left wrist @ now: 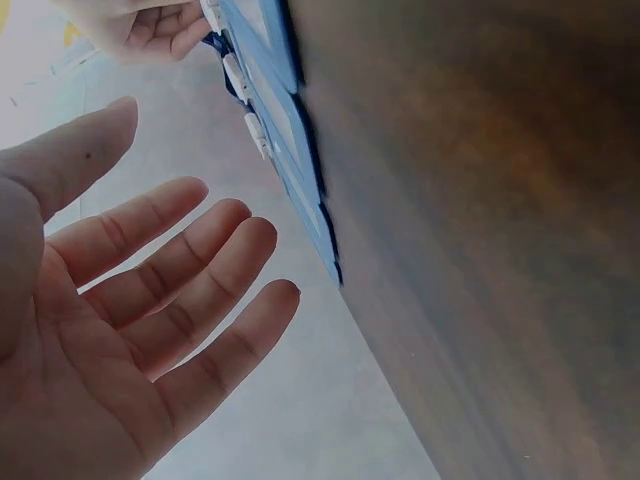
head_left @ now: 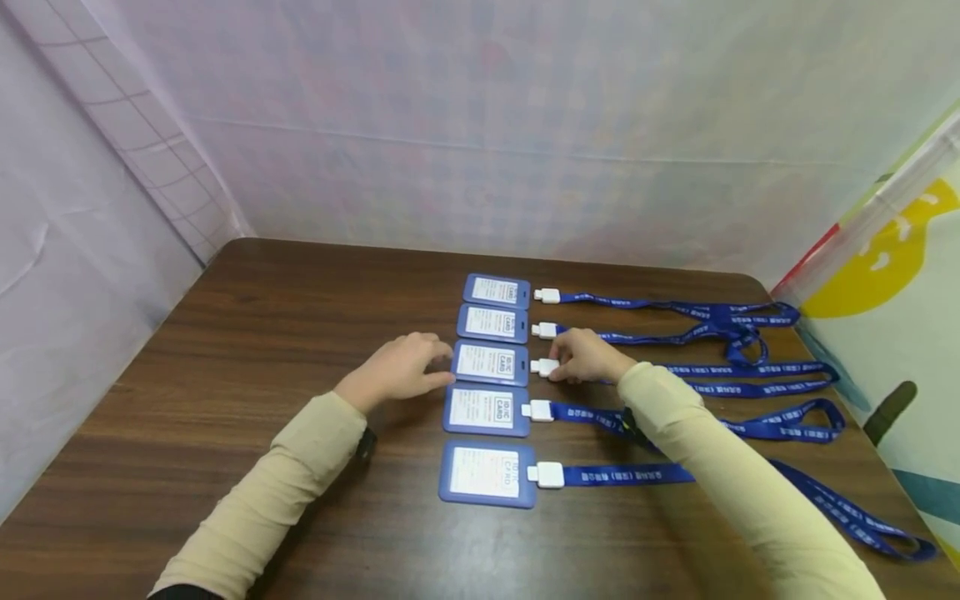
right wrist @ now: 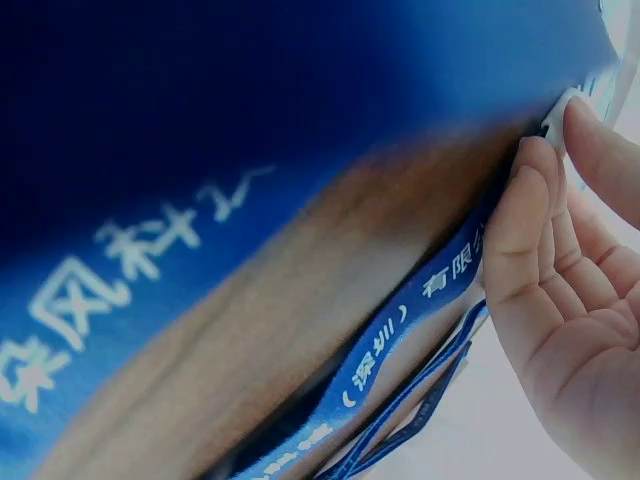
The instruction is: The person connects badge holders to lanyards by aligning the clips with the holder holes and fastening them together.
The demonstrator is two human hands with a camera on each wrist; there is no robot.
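Several blue card holders with white ID cards lie in a column on the table. In the head view my left hand (head_left: 401,367) is at the left edge of the middle card holder (head_left: 491,363), its fingers relaxed and holding nothing; whether they touch the edge I cannot tell. The left wrist view shows that palm and its loosely bent fingers (left wrist: 215,265). To the right of the same holder, my right hand (head_left: 588,357) pinches the white clip (head_left: 542,367) of a blue lanyard (head_left: 780,369) between thumb and fingers. That clip (right wrist: 556,118) also appears in the right wrist view, partly hidden.
Other lanyards with white clips, such as the nearest clip (head_left: 551,475), lie beside their own card holders (head_left: 450,483). Their straps run to the right across the brown wooden table (head_left: 262,333). A pale curtain (head_left: 487,125) hangs behind the table.
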